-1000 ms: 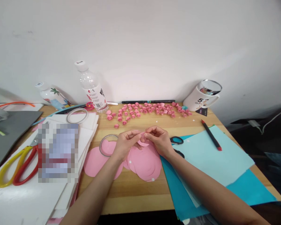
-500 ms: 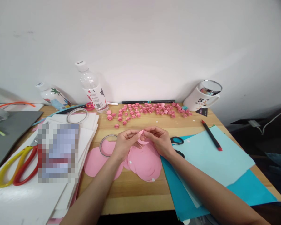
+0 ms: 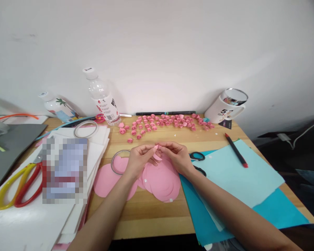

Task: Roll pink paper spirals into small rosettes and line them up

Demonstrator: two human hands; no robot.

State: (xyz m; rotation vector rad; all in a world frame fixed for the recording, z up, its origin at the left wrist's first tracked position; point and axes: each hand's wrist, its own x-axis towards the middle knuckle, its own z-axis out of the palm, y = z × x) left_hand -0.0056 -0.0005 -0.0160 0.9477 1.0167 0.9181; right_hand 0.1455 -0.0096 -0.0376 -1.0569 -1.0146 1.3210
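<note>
Between my fingertips is a curled pink paper strip (image 3: pixel 157 157), its loose end hanging down in a short curve. My left hand (image 3: pixel 141 158) pinches it from one side and my right hand (image 3: pixel 176 156) from the other, thumbs almost meeting. Below both hands lie stacked pink paper circles (image 3: pixel 161 184). A roll of clear tape (image 3: pixel 112 163) rests on another pink circle left of my left hand. Black-handled scissors (image 3: pixel 198 156) stick out beside my right wrist, partly hidden by the arm. Several small rolled pink paper roses (image 3: pixel 167 122) are spread beyond my hands.
White papers (image 3: pixel 68 223) on the left carry red-and-yellow scissors (image 3: pixel 28 184) and another tape ring (image 3: pixel 86 129). Bottles (image 3: pixel 106 104) and a white mug (image 3: pixel 222 108) stand along the wall. Light blue sheets (image 3: pixel 246 181) with a dark pen (image 3: pixel 236 150) lie at right.
The paper strip has wound slightly tighter between my fingers, and its hanging end looks shorter. Both hands stay in nearly the same place.
</note>
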